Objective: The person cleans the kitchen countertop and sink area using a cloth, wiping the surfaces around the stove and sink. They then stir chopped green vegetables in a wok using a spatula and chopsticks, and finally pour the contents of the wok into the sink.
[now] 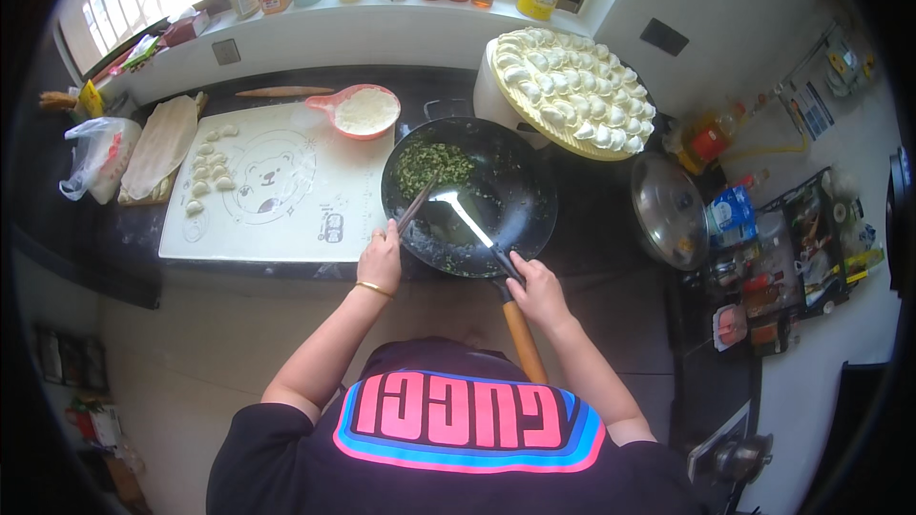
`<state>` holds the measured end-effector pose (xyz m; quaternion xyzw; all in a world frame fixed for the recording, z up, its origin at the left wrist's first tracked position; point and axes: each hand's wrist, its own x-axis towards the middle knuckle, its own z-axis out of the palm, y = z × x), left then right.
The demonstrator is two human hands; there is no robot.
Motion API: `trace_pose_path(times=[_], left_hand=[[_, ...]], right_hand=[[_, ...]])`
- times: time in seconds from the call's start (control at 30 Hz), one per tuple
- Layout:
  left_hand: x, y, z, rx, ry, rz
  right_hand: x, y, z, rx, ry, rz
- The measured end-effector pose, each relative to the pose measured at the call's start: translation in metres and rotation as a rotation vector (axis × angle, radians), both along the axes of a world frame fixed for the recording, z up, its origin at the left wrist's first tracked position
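My left hand (pixel 380 262), with a gold bangle at the wrist, is closed on a pair of dark chopsticks (pixel 418 203). Their tips reach into a black wok (pixel 525 176), at the chopped green filling (pixel 431 164) heaped on its far left side. In my right hand (pixel 539 293) is the black handle of a metal spatula (pixel 469 220). The spatula's blade rests inside the wok beside the filling, close to the chopsticks. Green bits also stick to the wok's near wall. The wok's wooden handle (pixel 523 334) points toward me, below my right hand.
A pale mat (pixel 334 181) with several dumplings (pixel 212 167) lies left of the wok. On it stands a pink bowl (pixel 329 113) of white flour. Far right, a round tray (pixel 510 100) is heaped with dumplings. A lid (pixel 668 212) and bottles line the right side.
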<state>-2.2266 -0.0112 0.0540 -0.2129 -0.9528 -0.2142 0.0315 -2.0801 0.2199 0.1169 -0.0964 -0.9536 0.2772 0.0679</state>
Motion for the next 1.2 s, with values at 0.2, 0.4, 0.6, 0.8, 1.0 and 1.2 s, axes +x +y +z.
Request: trace_pose_path(times=[0.2, 0.4, 0.6, 0.8, 1.0, 1.2], left_hand=[[-0.004, 0.002, -0.01, 0.183, -0.003, -0.05], [-0.006, -0.007, -0.003, 0.453, -0.43, 0.074], [0.017, -0.032, -0.018, 1.041, -0.911, 0.271], [0.059, -0.01, -0.046, 1.156, -1.199, 0.16], [0.076, 0.042, -0.022, 1.254, -1.519, 0.076], [0.084, 0.072, -0.012, 1.475, -1.778, 0.034]], right_hand=[[0.013, -0.026, -0.005, -0.213, -0.033, 0.045], [0.02, -0.035, -0.017, -0.257, -0.07, 0.061], [0.024, -0.043, -0.014, -0.452, -0.082, -0.061], [0.035, -0.052, -0.004, -0.486, 0.06, -0.125], [0.082, -0.028, -0.021, -0.249, 0.029, -0.426], [0.088, -0.016, -0.024, -0.587, -0.416, -0.378]])
